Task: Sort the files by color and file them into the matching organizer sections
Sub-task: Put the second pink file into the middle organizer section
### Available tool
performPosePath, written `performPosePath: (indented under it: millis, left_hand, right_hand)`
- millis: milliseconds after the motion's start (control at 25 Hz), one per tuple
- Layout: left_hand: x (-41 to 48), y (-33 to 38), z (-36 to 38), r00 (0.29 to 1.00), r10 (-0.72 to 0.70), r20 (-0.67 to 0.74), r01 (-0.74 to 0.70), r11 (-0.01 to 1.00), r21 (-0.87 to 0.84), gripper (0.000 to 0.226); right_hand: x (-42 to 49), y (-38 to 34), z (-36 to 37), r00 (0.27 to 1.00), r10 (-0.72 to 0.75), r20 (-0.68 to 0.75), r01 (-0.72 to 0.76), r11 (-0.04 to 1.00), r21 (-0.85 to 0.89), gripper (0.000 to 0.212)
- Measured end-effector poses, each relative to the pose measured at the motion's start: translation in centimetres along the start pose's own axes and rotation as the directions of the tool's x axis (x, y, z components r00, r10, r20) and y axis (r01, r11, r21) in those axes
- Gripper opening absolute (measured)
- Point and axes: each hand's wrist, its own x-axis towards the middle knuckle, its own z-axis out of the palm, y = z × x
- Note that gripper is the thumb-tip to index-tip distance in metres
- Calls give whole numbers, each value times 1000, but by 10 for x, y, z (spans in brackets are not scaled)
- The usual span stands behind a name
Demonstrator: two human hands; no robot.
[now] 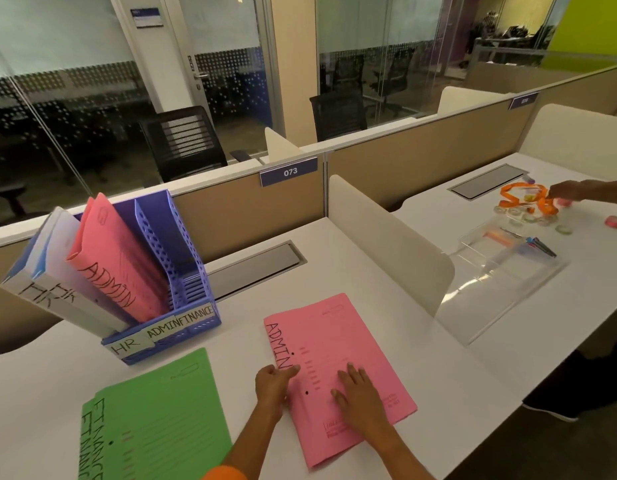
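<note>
Desk: white desk [386, 292] carries everything we track.
Organizer: blue three-section file organizer [184, 233] stands at the back left, labelled HR, ADMIN, FINANCE.
Green files: two green FINANCE files [161, 417] lie stacked flat at the front left, well apart from the rack and not filed.
Loose pink file: loose pink ADMIN file [338, 334] lies flat at the front centre under both hands, not filed.
Filed so far: white HR files [58, 268] lean in the HR section; filed pink ADMIN file [116, 258] leans in the ADMIN section.
FINANCE section: we see nothing in it.
Right hand: right hand [359, 393] rests flat on the loose pink file, fingers spread and straight, gripping nothing.
Left hand: left hand [273, 384] sits at the file's spine edge with one digit on top; we cannot tell whether the others curl under.
Progress: we judge it past halfway; one pink and two green files remain.
</note>
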Motion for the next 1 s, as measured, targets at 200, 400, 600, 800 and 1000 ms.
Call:
performPosePath:
  millis: [200,400,600,800,1000]
  left_hand:
    - [-7,2,19,994,86,74,-87,996,20,48]
    - [-18,13,19,985,164,55,-158,982,-100,45]
    - [-26,59,-7,953,297,55,-278,935,-221,48]
    - [-34,93,-58,922,385,32,-361,888,-285,54]
    - [-49,110,-107,888,458,-35,-450,851,-271,73]
  right_hand:
    - [-1,0,4,1000,8,-23,-8,1000,11,60]
    - [5,-12,-15,992,40,-118,-36,999,33,63]
    - [26,-32,-58,929,250,-273,-181,950,255,84]
    - [54,-50,-88,945,241,-223,-54,785,617,60]
    - [61,-96,-91,987,28,-160,109,611,784,23]
